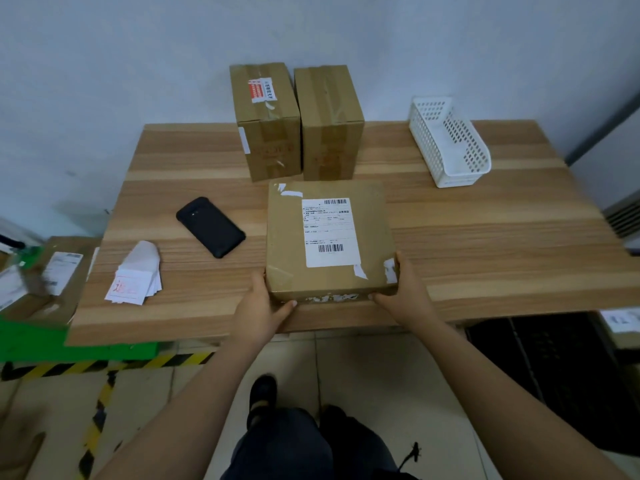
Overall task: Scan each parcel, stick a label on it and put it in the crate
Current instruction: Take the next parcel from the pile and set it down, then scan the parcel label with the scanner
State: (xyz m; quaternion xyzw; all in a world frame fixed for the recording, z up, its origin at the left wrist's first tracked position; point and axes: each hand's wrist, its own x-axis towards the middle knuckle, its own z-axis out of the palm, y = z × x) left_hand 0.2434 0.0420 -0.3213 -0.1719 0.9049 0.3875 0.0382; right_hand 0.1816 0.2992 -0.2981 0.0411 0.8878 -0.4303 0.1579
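Observation:
A flat brown parcel [294, 244] with a white shipping label lies near the front edge of the wooden table [485, 230]. My left hand [261, 303] grips its near left corner and my right hand [403, 292] grips its near right corner. Left of the parcel lies a black handheld scanner [211, 226], face down. Further left sits a small stack of white labels [135, 278] with red print. Two taller brown boxes stand at the back, one with a red and white sticker [266, 123] and a plain one [330, 123].
A white perforated plastic basket [450, 143] sits at the back right of the table. A green crate [45, 337] holding labelled parcels is on the floor at the left. A dark crate [554, 368] stands under the table's right side. Yellow-black tape marks the floor.

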